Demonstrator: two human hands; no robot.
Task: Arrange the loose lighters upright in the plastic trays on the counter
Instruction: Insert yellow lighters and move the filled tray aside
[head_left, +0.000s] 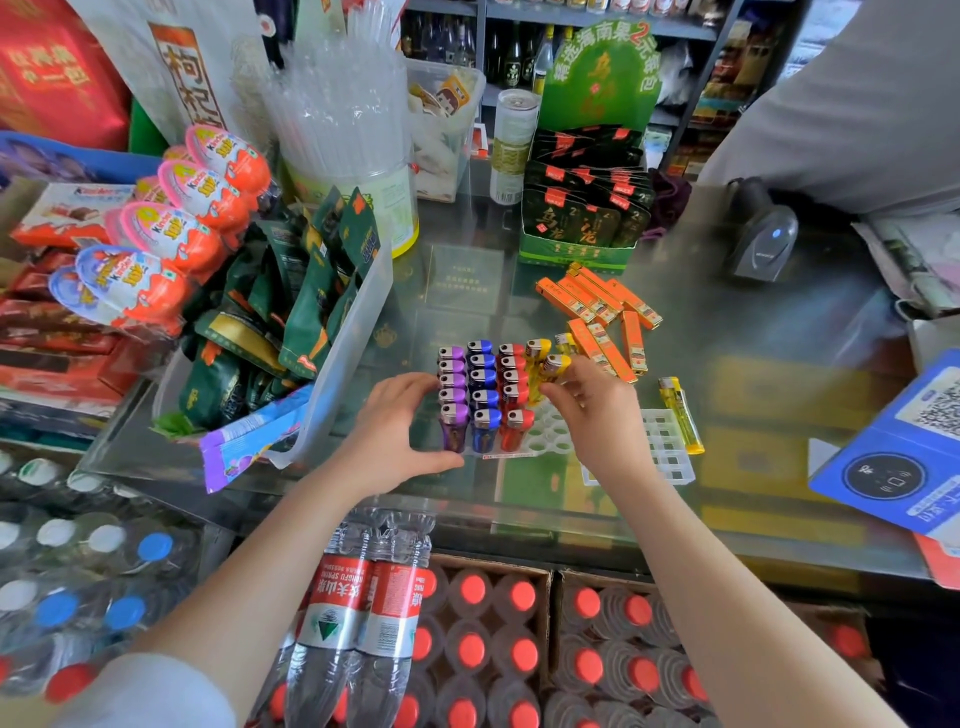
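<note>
A clear plastic tray (550, 434) sits on the glass counter with upright rows of purple lighters (451, 387), blue lighters (483, 384) and red lighters (513, 387). My left hand (395, 434) grips the tray's left side, thumb along its front edge. My right hand (597, 410) pinches a yellow lighter (555, 366) over the tray's yellow row. Another yellow lighter (681, 415) lies flat to the right, beside a second tray (667, 452) partly hidden by my right wrist. Several orange lighters (602, 322) lie loose behind the trays.
A clear bin of green snack packets (358, 332) stands left of the tray. A green display box (582, 218) and a can (511, 145) stand behind. A barcode scanner (766, 239) is at the back right, a blue QR sign (904, 447) at the right edge.
</note>
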